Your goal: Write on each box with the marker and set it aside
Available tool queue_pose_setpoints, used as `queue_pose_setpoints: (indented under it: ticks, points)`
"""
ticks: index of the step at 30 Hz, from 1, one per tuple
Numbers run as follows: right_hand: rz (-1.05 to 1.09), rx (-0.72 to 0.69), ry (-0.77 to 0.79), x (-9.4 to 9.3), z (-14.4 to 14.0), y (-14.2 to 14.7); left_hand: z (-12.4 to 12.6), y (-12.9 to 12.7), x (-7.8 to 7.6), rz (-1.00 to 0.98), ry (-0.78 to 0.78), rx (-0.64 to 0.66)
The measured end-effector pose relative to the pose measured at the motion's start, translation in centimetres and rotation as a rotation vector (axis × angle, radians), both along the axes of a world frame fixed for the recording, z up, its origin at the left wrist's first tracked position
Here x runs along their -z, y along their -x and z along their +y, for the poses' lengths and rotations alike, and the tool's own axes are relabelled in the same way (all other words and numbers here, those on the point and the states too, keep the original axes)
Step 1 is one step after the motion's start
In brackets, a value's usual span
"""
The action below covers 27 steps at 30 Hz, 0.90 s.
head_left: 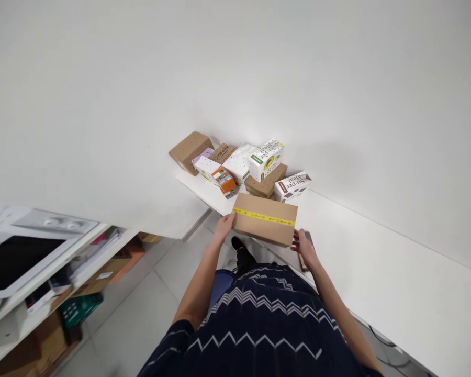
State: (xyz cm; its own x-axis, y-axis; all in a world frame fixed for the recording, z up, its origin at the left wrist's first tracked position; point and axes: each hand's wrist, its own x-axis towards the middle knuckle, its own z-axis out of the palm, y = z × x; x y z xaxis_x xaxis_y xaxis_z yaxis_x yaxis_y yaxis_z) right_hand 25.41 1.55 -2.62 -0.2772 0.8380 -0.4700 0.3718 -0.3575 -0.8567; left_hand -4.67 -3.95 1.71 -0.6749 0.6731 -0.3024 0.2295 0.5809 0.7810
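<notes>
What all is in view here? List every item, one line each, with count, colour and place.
taped box: one, brown with a yellow tape strip, at the table edge between both hands
small cartons: a pile, brown, white and orange, at the table's far end by the wall
table: one, white, along the wall
dark flat object: one, on the table by the right hand, kind unclear
shelf: one, white, lower left, holding boxes and papers
left hand: one, fingers on the box's left end
right hand: one, at the box's right end
</notes>
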Motion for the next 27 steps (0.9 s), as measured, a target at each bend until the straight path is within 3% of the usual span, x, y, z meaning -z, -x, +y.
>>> queue_pose_setpoints:
  ticks: [4, 7, 9, 11, 15, 19, 23, 25, 27]
  points:
    - [0.137, 0.078, -0.071, -4.1, -0.3, 0.0, -0.2, -0.1, -3.3, -0.198, -0.028, 0.035]
    - [0.137, 0.189, -0.15, -6.6, 0.1, -2.9, 0.8, -2.6, -5.8, -0.258, -0.16, 0.172]
    - [0.063, 0.335, -0.177, -7.6, 0.6, -6.0, 2.3, -5.4, -6.1, -0.275, -0.21, 0.308]
    - [-0.013, 0.502, -0.175, -7.8, 1.0, -9.3, 4.4, -8.7, -5.3, -0.252, -0.232, 0.474]
    - [0.048, 0.784, -0.13, -6.7, 1.4, -14.9, 9.3, -15.3, -2.2, -0.247, -0.206, 0.802]
    - [0.063, 0.982, -0.179, -4.5, 1.8, -18.0, 12.7, -20.1, -0.1, -0.264, -0.146, 0.94]
    - [0.055, 1.083, -0.263, -1.9, 3.2, -19.1, 14.0, -22.3, 1.2, -0.302, -0.168, 1.039]
    - [0.061, 1.096, -0.329, -0.9, 4.0, -19.0, 14.4, -22.0, 1.7, -0.201, -0.178, 1.041]
    - [0.082, 1.099, -0.393, 0.0, 4.6, -18.6, 15.2, -20.5, 2.1, -0.018, -0.18, 0.965]
